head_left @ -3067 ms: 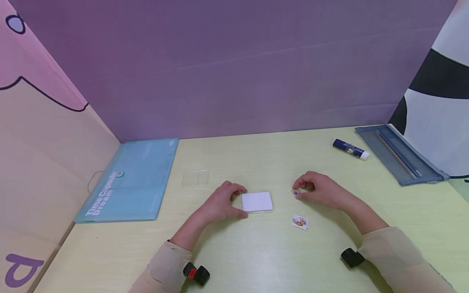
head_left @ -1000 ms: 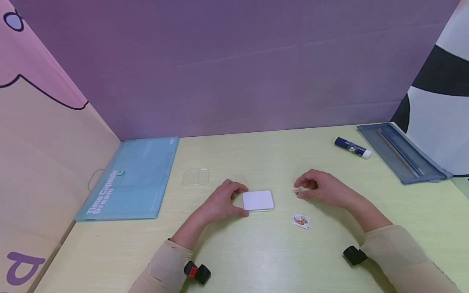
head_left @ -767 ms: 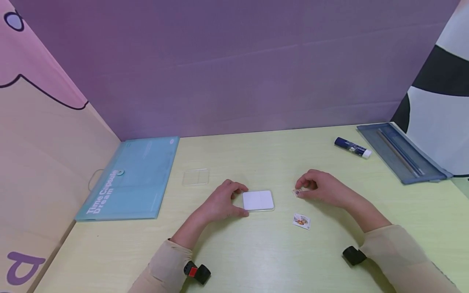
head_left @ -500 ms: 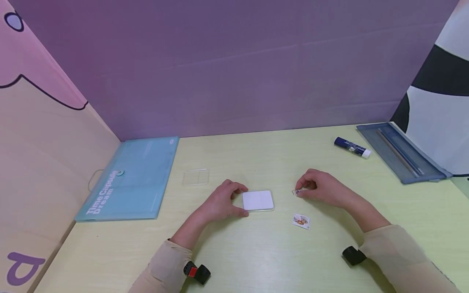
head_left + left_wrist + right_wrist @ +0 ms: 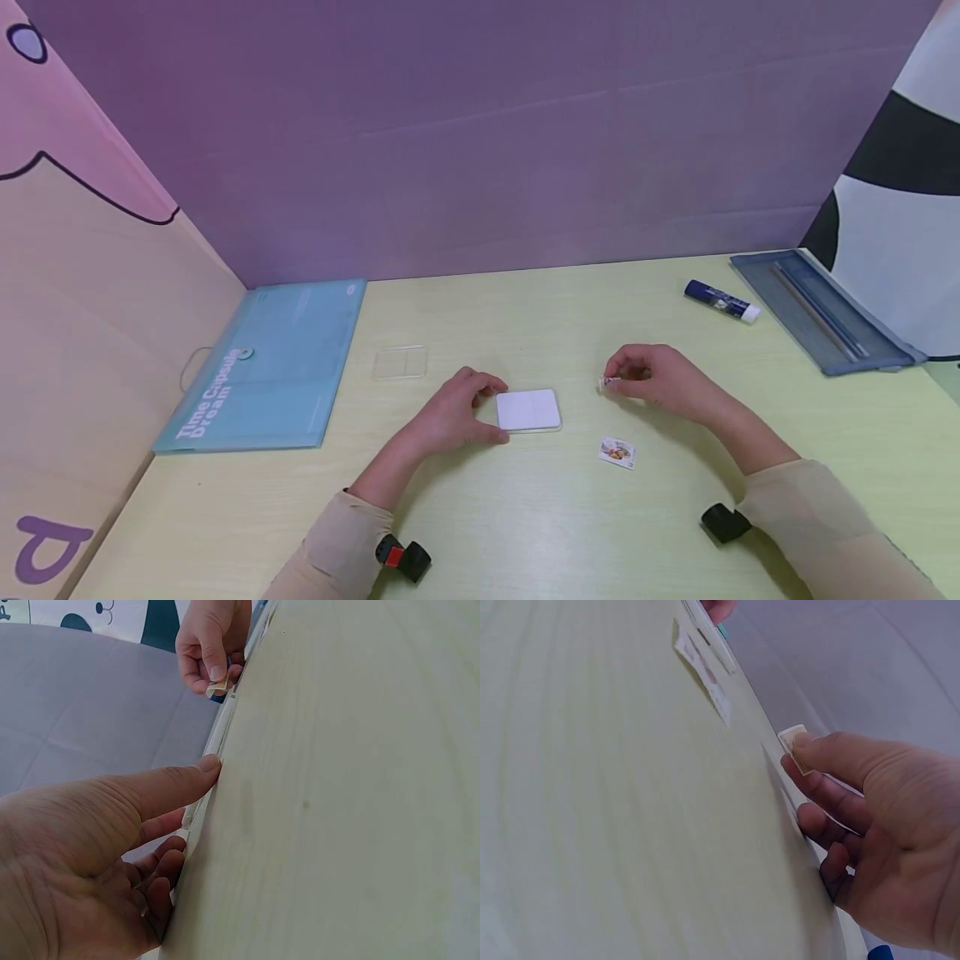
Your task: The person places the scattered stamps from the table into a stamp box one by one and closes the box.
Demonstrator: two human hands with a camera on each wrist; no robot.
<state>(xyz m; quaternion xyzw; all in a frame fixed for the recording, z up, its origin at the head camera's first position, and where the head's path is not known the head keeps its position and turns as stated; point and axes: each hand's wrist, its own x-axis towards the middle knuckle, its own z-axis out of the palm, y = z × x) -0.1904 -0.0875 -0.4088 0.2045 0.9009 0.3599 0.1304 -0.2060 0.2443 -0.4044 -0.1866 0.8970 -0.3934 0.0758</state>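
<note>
In the head view a white rectangular block [image 5: 528, 411] with a clear rim lies flat mid-table. My left hand [image 5: 453, 417] holds it by its left end, thumb on the near edge and index finger on the far one. To the right, my right hand [image 5: 663, 379] pinches a small postage stamp [image 5: 789, 737] between thumb and index finger, tilted just above the table. The right wrist view shows its toothed edge and pale back; its picture is mostly hidden. A second stamp [image 5: 617, 452], printed with a colourful figure, lies on the table nearer the front.
A clear plastic lid or tray [image 5: 401, 362] lies behind my left hand. Far left is a blue document folder [image 5: 292, 367]. A dark blue glue stick [image 5: 720, 302] and a grey-blue mesh pouch [image 5: 821, 312] sit at the back right.
The stamp in my right hand, which lay nearly flat at the table, is now lifted slightly and tilted up. My left hand and the white block stay in place.
</note>
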